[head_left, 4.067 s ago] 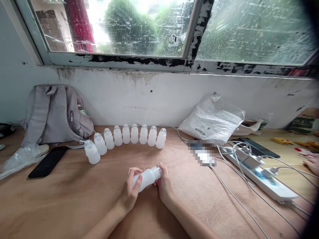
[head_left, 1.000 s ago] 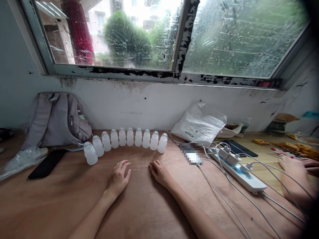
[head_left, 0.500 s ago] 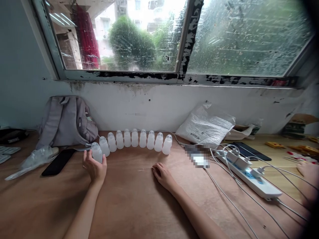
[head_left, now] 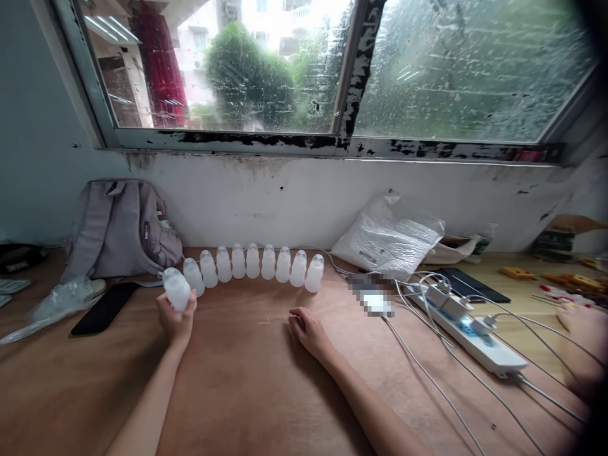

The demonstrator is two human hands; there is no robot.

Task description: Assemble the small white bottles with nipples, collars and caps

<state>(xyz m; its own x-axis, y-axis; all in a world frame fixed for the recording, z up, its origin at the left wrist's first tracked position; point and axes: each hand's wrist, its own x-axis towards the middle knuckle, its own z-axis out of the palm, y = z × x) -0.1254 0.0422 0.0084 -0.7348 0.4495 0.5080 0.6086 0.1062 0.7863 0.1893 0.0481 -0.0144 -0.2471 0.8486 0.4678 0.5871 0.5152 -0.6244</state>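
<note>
White bottle in left hand

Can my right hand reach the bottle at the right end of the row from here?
Probably yes. The right hand rests empty on the table just before the right-end bottle, with only bare wood between. The left hand holds the left-end bottle.

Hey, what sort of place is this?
Likely a makeshift worktable in a home or small workshop: a wooden table under a window, a row of small plastic bottles, one in the left hand, a backpack and a power strip.
</note>
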